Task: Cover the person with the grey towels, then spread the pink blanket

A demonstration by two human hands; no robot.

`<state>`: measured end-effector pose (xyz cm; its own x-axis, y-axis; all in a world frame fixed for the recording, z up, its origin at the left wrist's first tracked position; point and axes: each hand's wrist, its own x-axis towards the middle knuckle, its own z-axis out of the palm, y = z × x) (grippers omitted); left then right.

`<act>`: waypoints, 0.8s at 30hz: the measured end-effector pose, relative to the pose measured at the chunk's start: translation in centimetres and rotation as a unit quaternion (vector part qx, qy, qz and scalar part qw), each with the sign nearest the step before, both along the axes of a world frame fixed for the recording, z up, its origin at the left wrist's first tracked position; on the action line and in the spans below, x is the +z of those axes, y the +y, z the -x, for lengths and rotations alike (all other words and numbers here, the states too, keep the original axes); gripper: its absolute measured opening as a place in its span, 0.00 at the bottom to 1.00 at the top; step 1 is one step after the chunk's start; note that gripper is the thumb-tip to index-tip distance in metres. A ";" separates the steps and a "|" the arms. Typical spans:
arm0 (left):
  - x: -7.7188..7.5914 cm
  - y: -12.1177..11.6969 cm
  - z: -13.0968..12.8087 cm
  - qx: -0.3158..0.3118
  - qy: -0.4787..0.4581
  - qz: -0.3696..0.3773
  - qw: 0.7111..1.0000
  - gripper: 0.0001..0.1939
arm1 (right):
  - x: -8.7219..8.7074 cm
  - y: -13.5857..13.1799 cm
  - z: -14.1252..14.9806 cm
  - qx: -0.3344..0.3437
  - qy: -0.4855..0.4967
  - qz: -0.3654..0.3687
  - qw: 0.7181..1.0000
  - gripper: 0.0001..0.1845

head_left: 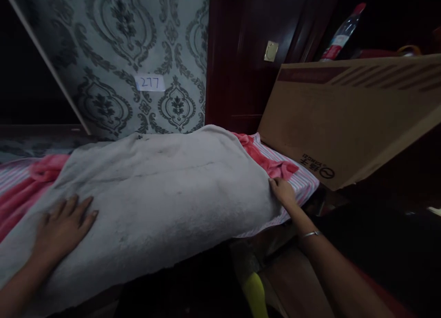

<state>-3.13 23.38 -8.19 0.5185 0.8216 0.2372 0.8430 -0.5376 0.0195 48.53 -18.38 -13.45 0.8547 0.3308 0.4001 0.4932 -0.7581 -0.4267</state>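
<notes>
A grey blanket (pixel 161 184) with faint creases and dark specks lies spread over a long, narrow surface. My left hand (pixel 64 224) rests flat on its left part, fingers spread. At the right edge of the blanket, my right hand (pixel 283 192) has its thumb and fingers closed on the border; the fingertips are partly hidden. Red-pink plush cloth (pixel 257 155) shows from under the blanket at the right and again at the left. Beneath that is a striped sheet (pixel 305 184) in pink, white and blue.
A large cardboard box (pixel 344 120) leans at the right, with a red-capped plastic bottle (pixel 342 35) behind it. Patterned wallpaper (pixel 175 47) bears a paper label (pixel 150 82) reading 277. Beside it is a dark red door (pixel 237 56). Something yellow-green (pixel 255 295) shows below.
</notes>
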 end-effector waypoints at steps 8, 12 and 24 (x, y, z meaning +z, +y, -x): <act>0.4 -0.6 -0.2 0.061 0.019 0.009 0.998 0.35 | 2.6 3.2 0.6 -0.013 0.001 0.004 1.000 0.16; 0.1 -0.8 -0.4 0.076 0.043 -0.004 0.996 0.35 | 1.8 2.0 1.3 -0.074 0.050 0.016 0.996 0.19; -1.1 -0.9 0.5 0.033 -0.014 -0.058 0.998 0.30 | 2.8 0.6 4.0 -0.110 0.112 0.103 0.982 0.29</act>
